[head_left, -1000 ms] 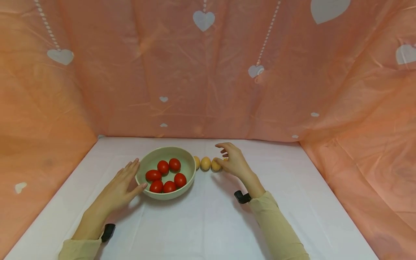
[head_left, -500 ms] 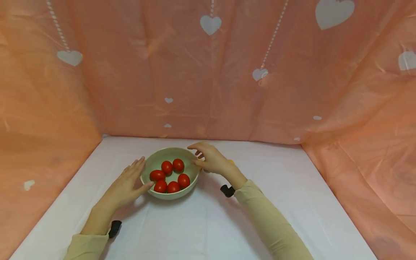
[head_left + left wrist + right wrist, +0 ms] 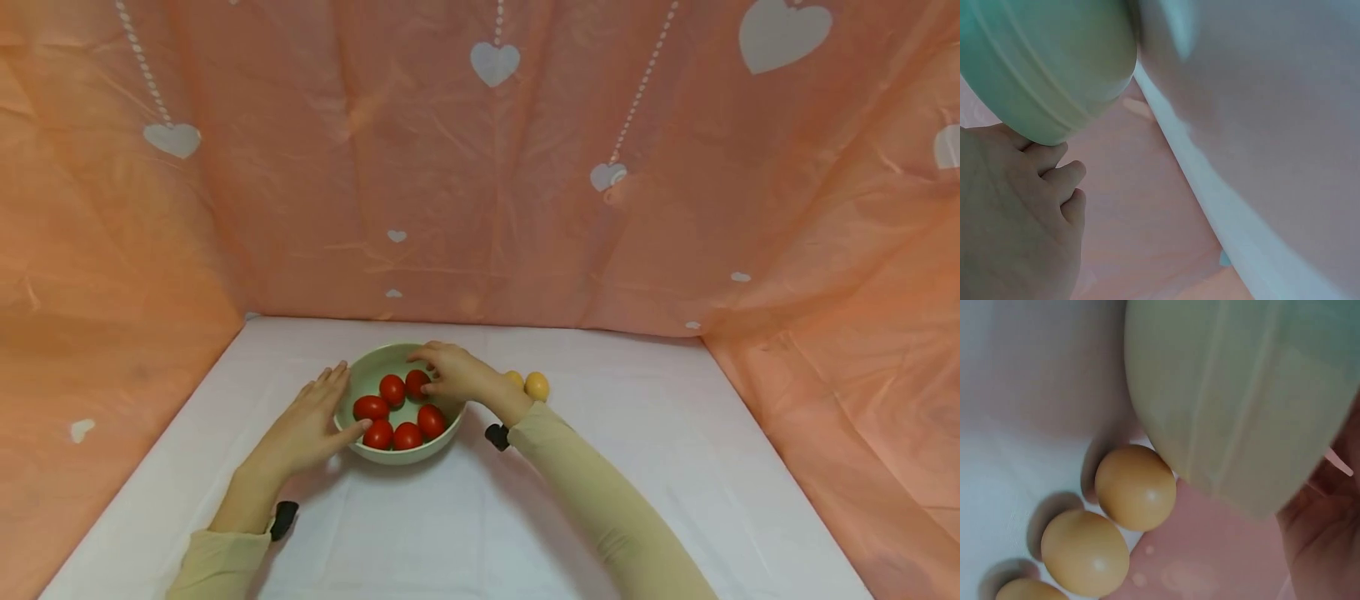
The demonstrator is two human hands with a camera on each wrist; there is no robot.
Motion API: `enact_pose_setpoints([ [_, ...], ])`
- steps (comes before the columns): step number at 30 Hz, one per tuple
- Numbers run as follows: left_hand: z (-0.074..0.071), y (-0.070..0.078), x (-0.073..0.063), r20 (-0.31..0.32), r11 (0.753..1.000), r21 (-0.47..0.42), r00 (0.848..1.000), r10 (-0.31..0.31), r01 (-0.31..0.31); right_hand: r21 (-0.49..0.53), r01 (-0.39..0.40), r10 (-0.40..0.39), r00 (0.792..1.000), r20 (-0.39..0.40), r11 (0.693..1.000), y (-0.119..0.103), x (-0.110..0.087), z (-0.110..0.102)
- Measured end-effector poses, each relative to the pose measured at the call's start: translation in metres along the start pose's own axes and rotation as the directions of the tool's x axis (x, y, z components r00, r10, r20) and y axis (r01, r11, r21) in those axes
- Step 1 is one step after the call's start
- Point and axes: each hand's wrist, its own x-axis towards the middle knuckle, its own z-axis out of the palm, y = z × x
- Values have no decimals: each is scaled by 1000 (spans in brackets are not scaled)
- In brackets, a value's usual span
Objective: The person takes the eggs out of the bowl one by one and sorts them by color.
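Observation:
A pale green bowl [image 3: 397, 457] holds several red tomatoes [image 3: 392, 390] and stands on the white-covered table. My left hand [image 3: 307, 429] rests against the bowl's left side, its fingers extended along the outside and its thumb over the near rim. In the left wrist view, fingertips [image 3: 1050, 153] lie at the bowl's outer wall [image 3: 1054, 69]. My right hand [image 3: 457, 373] reaches over the right rim with bent, parted fingers. Its thumb and fingertips are right beside the back tomato [image 3: 417, 384]. In the right wrist view, the bowl's wall hides most of those fingers.
Yellow-brown eggs [image 3: 1135, 487] lie in a row on the table to the right of the bowl, the nearest close against its wall. In the head view two eggs [image 3: 537, 386] show past my right wrist. A peach curtain [image 3: 450, 208] with hearts surrounds the table.
My right hand has moved left from over the eggs, across the bowl's right rim, to the back tomato. My left hand stays at the bowl. The head view has shifted slightly.

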Motion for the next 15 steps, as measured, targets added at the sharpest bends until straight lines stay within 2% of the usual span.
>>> enact_pose_setpoints([
  [6,-1,4,-1,3,1000,-2,1000,-14,14,-76,26,-22,999,50,997,-1,11,8],
  [15,-1,4,1,-19,1000,26,1000,0,1,-81,-40,46,997,70,996,0,16,16],
])
